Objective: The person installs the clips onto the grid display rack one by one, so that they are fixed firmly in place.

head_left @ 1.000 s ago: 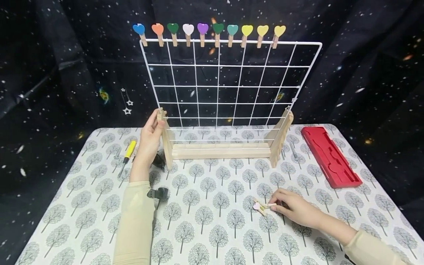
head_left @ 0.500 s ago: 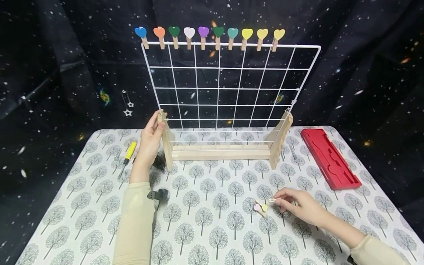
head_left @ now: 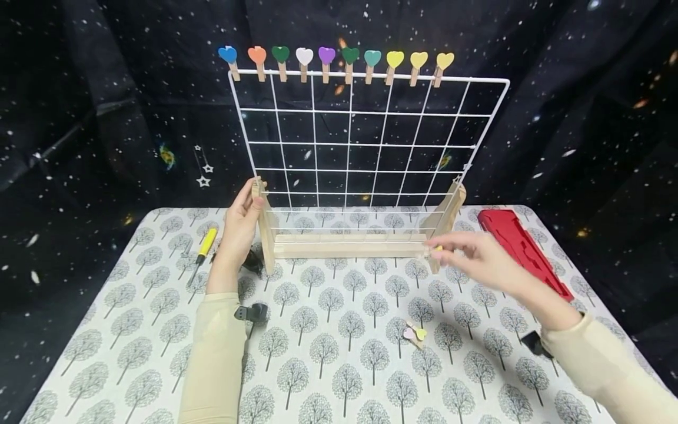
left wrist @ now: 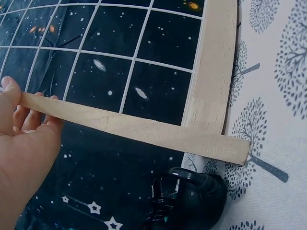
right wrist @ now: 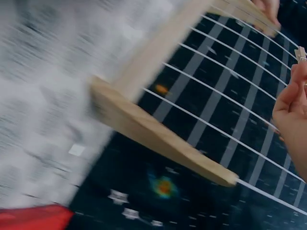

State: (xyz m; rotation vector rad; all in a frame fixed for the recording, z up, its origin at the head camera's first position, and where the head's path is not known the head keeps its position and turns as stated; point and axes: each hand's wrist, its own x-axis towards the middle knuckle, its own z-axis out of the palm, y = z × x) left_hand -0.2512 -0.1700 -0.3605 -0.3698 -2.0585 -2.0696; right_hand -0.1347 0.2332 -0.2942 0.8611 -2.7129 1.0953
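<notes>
My left hand grips the upper end of the left wooden upright of a stand that carries a white wire grid. In the left wrist view, its thumb and fingers lie on either side of that wood. Along the grid's top wire sits a row of several heart clothespins, from a blue one to a yellow one. Blurred in motion, my right hand pinches a small wooden clothespin in front of the right upright. A bit of yellow shows at its fingertips.
Two loose clothespins, pink and yellow hearts, lie on the tree-patterned cloth. A red tray is at the right, partly behind my right hand. A yellow-handled screwdriver lies left of my left arm.
My right hand has lifted a clothespin away from the loose ones on the cloth and moved up and forward to the stand's right side. My left hand keeps its grip on the upright.
</notes>
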